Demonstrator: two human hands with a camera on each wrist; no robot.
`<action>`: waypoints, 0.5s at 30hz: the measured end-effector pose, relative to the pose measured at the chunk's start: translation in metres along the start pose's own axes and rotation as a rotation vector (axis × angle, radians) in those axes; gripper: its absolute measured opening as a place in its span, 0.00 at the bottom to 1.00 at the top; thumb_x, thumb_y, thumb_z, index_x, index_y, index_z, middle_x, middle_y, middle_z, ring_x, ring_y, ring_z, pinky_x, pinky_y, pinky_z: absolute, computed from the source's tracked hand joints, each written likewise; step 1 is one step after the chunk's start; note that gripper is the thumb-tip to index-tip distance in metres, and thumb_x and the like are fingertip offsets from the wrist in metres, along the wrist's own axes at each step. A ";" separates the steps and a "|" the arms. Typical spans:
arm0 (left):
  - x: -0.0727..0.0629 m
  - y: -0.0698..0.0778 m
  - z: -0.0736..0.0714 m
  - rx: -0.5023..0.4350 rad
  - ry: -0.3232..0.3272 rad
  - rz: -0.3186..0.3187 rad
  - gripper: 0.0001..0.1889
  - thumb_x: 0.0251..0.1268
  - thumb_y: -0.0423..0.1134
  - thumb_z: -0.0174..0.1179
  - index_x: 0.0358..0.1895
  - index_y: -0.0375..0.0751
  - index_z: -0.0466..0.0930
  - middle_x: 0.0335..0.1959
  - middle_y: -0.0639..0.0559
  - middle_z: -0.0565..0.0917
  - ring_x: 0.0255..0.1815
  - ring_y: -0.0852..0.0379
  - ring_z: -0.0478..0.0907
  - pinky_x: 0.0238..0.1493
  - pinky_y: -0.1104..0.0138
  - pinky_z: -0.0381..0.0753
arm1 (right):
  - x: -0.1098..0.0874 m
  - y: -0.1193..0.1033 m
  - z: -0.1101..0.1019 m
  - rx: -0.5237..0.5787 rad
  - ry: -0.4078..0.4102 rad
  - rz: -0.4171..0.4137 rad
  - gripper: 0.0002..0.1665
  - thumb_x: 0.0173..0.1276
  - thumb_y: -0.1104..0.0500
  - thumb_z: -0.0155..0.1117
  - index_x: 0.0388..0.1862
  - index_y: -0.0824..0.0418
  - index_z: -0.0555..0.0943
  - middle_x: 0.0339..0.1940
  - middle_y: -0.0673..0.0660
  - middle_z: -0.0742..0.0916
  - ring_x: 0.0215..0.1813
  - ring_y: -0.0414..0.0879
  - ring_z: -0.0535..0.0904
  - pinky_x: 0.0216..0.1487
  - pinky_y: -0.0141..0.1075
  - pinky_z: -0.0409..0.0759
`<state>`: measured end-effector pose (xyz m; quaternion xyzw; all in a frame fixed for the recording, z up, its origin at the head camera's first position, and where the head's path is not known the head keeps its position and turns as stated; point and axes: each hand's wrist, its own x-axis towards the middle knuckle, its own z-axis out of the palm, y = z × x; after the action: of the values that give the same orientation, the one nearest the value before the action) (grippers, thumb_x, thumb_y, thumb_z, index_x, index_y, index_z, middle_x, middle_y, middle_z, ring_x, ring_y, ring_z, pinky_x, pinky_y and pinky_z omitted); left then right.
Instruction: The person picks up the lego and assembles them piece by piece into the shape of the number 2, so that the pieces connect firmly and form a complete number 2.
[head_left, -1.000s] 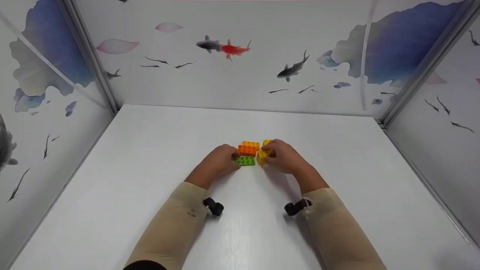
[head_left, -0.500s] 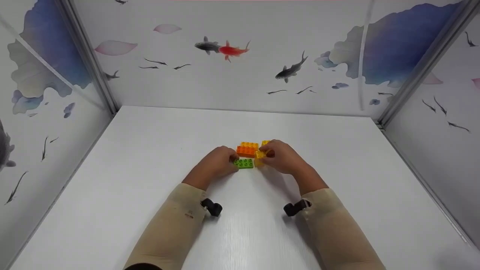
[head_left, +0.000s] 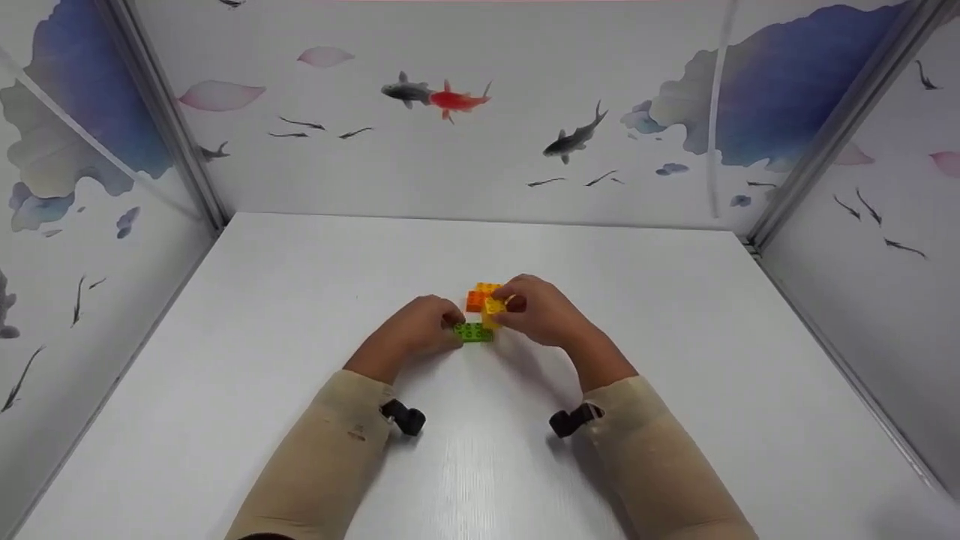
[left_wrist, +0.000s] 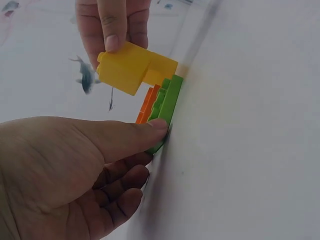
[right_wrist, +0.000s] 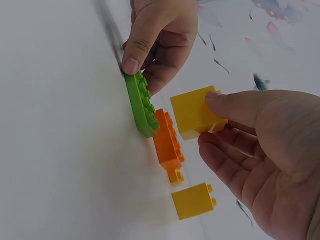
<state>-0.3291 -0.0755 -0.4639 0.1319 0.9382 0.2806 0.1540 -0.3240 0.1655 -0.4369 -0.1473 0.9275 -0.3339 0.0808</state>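
Note:
My left hand (head_left: 416,330) pinches the left end of a green building brick (head_left: 475,333), which lies studs up on the table. Between the thumb and fingers of my right hand (right_wrist: 270,155) is a yellow building brick (right_wrist: 195,112), raised close above the green brick's right end. A stepped underside shows on this yellow brick in the left wrist view. Just behind the green brick sits an orange brick (right_wrist: 166,142), with a yellow-orange brick (head_left: 487,287) beyond it. Another yellow brick (right_wrist: 193,201) stands apart in the right wrist view; my right hand hides it from the head view.
The white table (head_left: 300,262) reaches a back wall (head_left: 480,165) painted with fish and leaves. Side walls with metal corner posts (head_left: 169,112) enclose it left and right. Each sleeve cuff carries a small black camera (head_left: 405,417).
My right hand has lifted the yellow brick and carried it left toward the green one. My left hand has drawn the green brick nearer to me, widening its gap to the orange brick.

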 end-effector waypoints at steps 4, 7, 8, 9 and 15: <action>-0.008 -0.006 -0.002 -0.015 -0.031 0.027 0.19 0.67 0.44 0.75 0.59 0.49 0.88 0.54 0.53 0.87 0.55 0.51 0.80 0.69 0.54 0.81 | -0.001 -0.011 0.007 0.010 -0.019 -0.020 0.23 0.72 0.49 0.77 0.63 0.50 0.87 0.57 0.47 0.85 0.57 0.47 0.83 0.60 0.41 0.87; -0.012 -0.009 -0.003 -0.023 -0.049 0.047 0.18 0.66 0.43 0.76 0.57 0.50 0.89 0.52 0.55 0.88 0.55 0.52 0.81 0.68 0.54 0.82 | -0.003 -0.018 0.011 0.023 -0.032 -0.035 0.22 0.71 0.50 0.77 0.62 0.49 0.87 0.56 0.46 0.85 0.54 0.47 0.83 0.57 0.40 0.87; -0.012 -0.010 -0.004 -0.024 -0.052 0.054 0.17 0.66 0.43 0.76 0.57 0.50 0.89 0.52 0.55 0.88 0.55 0.52 0.81 0.68 0.54 0.82 | -0.004 -0.020 0.013 0.029 -0.033 -0.043 0.21 0.71 0.50 0.77 0.61 0.49 0.87 0.55 0.46 0.85 0.54 0.47 0.83 0.56 0.39 0.87; -0.013 -0.010 -0.004 -0.024 -0.054 0.056 0.17 0.65 0.43 0.76 0.56 0.50 0.89 0.52 0.55 0.88 0.55 0.52 0.81 0.67 0.54 0.82 | -0.005 -0.021 0.014 0.035 -0.033 -0.049 0.21 0.71 0.50 0.78 0.61 0.48 0.87 0.54 0.46 0.85 0.53 0.47 0.83 0.55 0.39 0.87; -0.012 -0.013 -0.003 0.018 -0.059 0.078 0.19 0.64 0.42 0.76 0.57 0.48 0.88 0.51 0.54 0.88 0.53 0.52 0.80 0.66 0.54 0.82 | -0.009 -0.024 0.021 0.087 -0.047 -0.105 0.20 0.71 0.53 0.78 0.60 0.49 0.88 0.53 0.48 0.86 0.51 0.46 0.83 0.53 0.39 0.87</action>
<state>-0.3211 -0.0911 -0.4661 0.1782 0.9297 0.2741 0.1693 -0.3047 0.1384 -0.4373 -0.2002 0.9009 -0.3742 0.0914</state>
